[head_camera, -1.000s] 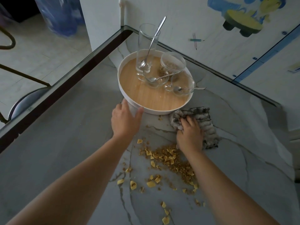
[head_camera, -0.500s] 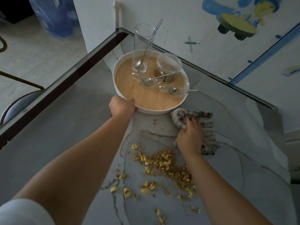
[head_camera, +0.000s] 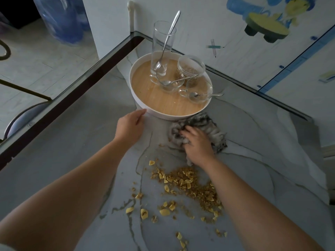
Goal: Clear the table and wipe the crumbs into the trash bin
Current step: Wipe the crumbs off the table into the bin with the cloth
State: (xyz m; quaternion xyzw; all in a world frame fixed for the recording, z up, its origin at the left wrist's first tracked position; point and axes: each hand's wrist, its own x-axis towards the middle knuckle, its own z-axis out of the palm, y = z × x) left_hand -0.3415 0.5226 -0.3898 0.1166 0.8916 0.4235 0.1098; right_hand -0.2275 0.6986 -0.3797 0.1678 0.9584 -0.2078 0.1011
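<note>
Crumbs (head_camera: pixel 188 185): scattered on the marble table (head_camera: pixel 72 142), near the cloth.
Cloth (head_camera: pixel 208 127): gripped by the right hand (head_camera: pixel 197 144).
Left hand (head_camera: pixel 129 126): held relaxed, fingertips at the tray (head_camera: pixel 139 104) rim.

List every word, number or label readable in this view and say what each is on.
Blue ruler strip on the wall: small dark numerals beside the tick marks, too blurred to read.
Wall drawings: pictures only, no lettering.
Tray, glasses, spoons, cloth: no text visible.
Nothing can be read with confidence.
</note>
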